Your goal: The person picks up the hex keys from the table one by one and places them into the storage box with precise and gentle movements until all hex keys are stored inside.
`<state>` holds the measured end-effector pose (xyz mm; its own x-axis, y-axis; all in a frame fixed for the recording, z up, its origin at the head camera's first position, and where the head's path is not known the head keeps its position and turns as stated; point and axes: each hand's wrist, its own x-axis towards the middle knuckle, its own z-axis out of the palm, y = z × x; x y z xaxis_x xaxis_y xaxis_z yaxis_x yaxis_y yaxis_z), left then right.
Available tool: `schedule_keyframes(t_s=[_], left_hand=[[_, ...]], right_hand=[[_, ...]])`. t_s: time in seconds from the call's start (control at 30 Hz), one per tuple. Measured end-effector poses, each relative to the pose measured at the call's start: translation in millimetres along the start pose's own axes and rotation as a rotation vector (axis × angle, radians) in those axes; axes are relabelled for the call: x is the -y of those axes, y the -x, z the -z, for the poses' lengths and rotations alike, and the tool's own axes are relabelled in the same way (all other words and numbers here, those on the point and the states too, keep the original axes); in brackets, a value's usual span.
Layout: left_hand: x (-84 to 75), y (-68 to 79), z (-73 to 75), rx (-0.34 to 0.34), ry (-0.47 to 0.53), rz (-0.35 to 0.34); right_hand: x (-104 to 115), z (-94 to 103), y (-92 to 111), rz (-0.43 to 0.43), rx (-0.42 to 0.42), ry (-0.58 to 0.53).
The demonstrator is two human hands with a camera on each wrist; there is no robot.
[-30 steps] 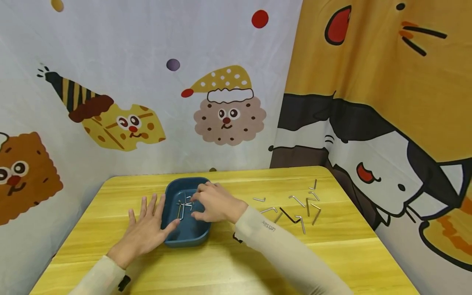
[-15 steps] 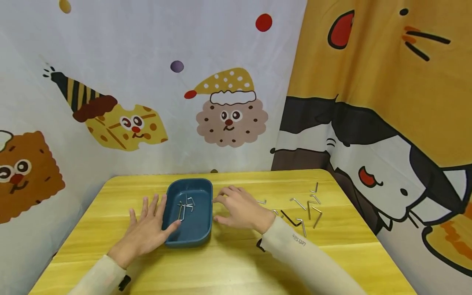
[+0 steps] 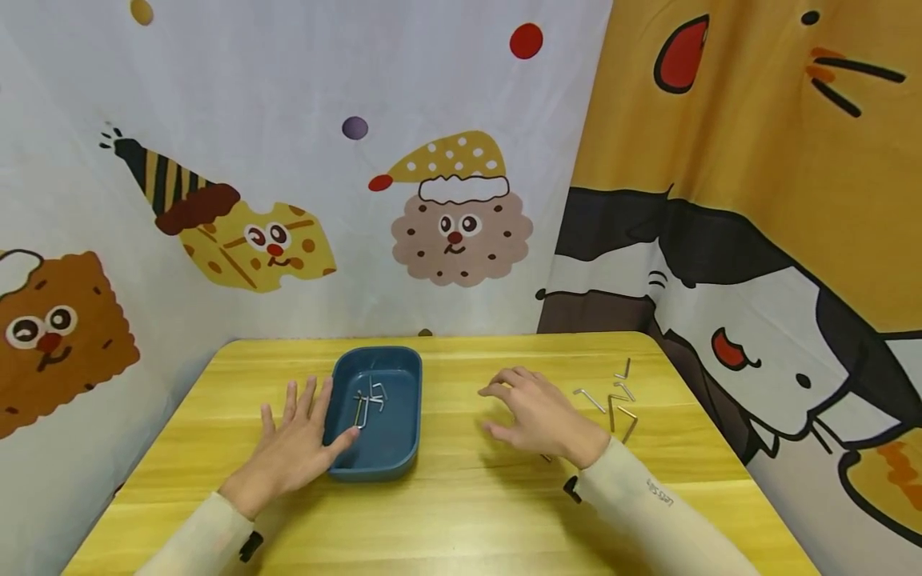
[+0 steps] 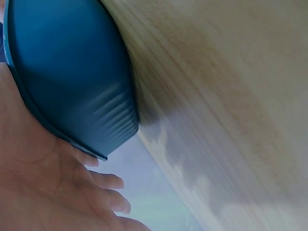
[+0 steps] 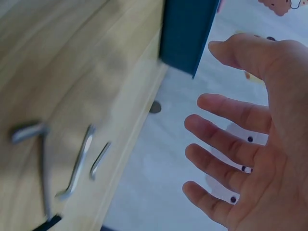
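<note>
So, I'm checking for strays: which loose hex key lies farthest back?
The hex key topmost in the head view, right of the right hand; others there lie lower.

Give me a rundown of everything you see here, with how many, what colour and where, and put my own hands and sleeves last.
tray: one, blue, on the table
L-shaped keys in the tray: at least four, silver and brassy, overlapping
loose L-shaped keys: at least six, silver, brassy and dark, on the table to the tray's right, some hidden by a hand
table: one, yellow wood-grain
printed backdrop: piece count unclear, white and orange with cartoons, behind the table
black wrist pieces: two, black, under the wrists
left hand: one, at the tray's left side
right hand: one, right of the tray
sleeves: two, cream, on both forearms
</note>
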<state>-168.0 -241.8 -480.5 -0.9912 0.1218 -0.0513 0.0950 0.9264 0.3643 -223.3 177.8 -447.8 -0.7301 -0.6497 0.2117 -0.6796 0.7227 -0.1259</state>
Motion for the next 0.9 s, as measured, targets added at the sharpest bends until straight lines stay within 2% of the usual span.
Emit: schedule_keyframes(t_s=[0.53,0.67,0.9], left_hand=[[-0.1,-0.7,2.2,-0.010,-0.018,-0.002],[-0.8,-0.9,2.4,-0.009,-0.019,-0.002],[-0.6,-1.3,0.3,-0.011,-0.022,0.000]], right_hand=[[-40.0,-1.0,53.1,-0.069,0.016,0.063],[-46.3,-4.3,64.0,-0.075,0.014,0.062],[-51.1,-9.6,78.0,-0.101,0.057,0.079]])
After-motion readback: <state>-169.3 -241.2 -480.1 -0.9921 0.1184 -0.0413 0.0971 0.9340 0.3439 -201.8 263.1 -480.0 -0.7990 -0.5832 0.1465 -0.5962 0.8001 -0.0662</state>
